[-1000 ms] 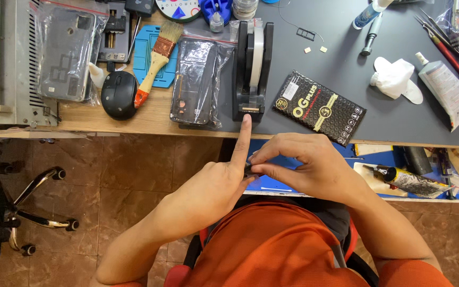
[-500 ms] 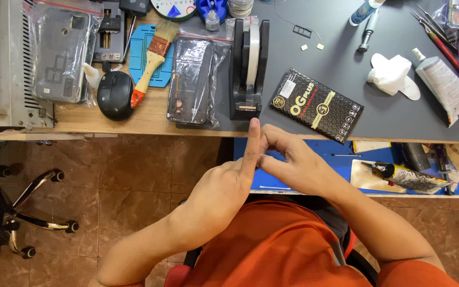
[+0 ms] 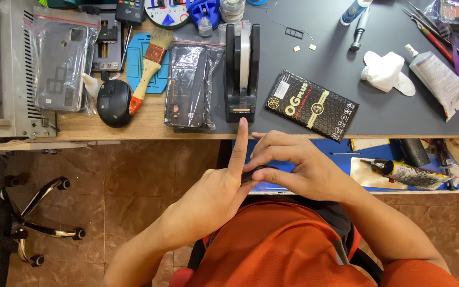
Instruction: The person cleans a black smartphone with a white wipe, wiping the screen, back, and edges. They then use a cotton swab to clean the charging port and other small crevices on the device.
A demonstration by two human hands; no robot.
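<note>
Pinching small dark part [image 3: 257, 171] between left hand [image 3: 213, 194], right hand [image 3: 293, 167].

Left of the tape dispenser [image 3: 241, 69], a bagged phone [image 3: 188, 87], brush [image 3: 149, 62], mouse [image 3: 113, 103]; right, black packet [image 3: 311, 104], tissue [image 3: 383, 70].

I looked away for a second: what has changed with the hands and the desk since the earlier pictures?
Little moved. The left hand keeps its index finger straight out toward the tape dispenser, and the right hand stays closed over a small dark object between them, fingers shifted slightly. Nothing was picked up or let go. The dispenser, black packet, brush and mouse lie as before.
</note>
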